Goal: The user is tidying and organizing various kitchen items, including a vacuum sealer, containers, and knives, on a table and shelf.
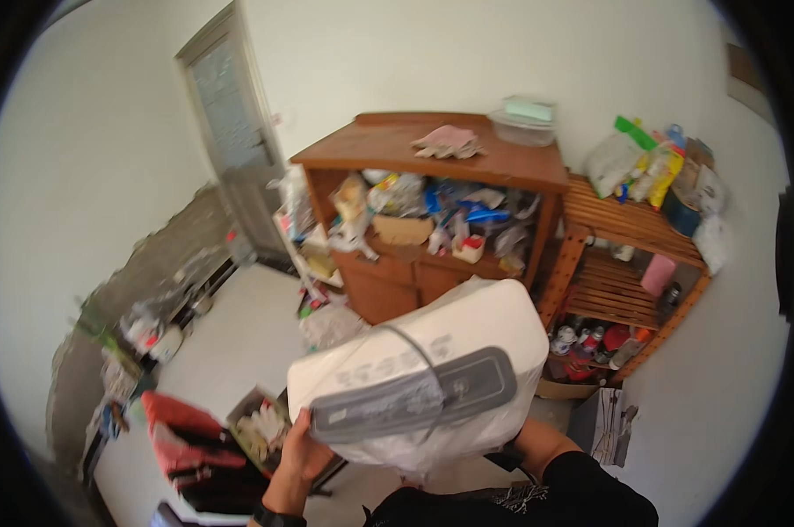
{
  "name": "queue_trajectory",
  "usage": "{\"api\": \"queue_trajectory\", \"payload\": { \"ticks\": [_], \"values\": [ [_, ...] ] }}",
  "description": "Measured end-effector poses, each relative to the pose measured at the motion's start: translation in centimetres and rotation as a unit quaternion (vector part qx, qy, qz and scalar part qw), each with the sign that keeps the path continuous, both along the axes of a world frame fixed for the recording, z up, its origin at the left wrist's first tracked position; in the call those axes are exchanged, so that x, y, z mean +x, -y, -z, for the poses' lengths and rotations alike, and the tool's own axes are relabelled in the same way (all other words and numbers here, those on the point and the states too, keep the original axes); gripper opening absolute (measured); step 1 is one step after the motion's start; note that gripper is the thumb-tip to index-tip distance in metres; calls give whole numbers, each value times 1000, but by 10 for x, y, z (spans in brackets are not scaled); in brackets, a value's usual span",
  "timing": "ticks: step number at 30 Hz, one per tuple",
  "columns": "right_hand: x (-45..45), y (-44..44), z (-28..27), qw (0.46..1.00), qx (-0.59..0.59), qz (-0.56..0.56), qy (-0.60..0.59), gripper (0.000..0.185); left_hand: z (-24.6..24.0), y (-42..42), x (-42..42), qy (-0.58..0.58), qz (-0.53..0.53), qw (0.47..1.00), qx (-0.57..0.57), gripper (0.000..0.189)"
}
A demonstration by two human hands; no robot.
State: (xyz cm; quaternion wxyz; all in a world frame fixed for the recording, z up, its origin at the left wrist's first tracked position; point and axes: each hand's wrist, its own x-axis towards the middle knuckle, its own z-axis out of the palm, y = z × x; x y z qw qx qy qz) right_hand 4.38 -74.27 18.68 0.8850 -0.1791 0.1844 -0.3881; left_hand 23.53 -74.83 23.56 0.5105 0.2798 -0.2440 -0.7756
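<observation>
A white box-shaped appliance (495, 316) with a long dark grey front panel (482, 382) fills the middle of the view, tilted and raised in front of my body. Clear plastic wraps part of it, and a grey cord (415, 342) loops across its face. My left hand (302, 448) grips the lower left corner, thumb on the front. My right forearm (545, 448) reaches behind the appliance's lower right end, which hides my right hand. The appliance's exact kind cannot be told.
Behind stands a brown wooden cabinet (380, 280) packed with bags, a pink cloth (451, 141) on top. A slatted wooden shelf (611, 286) holds bottles. At the lower left are a red-and-black draped item (186, 448) and an open box (265, 425). A door (235, 138) stands beyond.
</observation>
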Motion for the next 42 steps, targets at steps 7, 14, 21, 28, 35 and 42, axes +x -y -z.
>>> {"api": "queue_trajectory", "payload": {
  "ticks": [7,14,21,28,35,42],
  "values": [
    [-21,91,-11,993,-21,101,-59,50,53,112,-14,-77,63,995,-7,84],
    [-97,167,-58,966,-68,209,-134,50,38,198,-42,-200,-31,954,222,27],
    [-222,235,-132,854,-199,360,-317,51,-34,300,-99,-66,5,998,-15,64],
    [-351,275,-228,807,-244,447,-299,23,-137,411,-121,-98,-54,978,-174,58],
    [-460,324,-268,740,-162,504,-415,23,-185,553,-152,-85,-30,968,-236,53],
    [-518,381,-252,735,-73,491,-461,26,-192,689,-173,-61,-37,979,-189,49]
  ]
}}
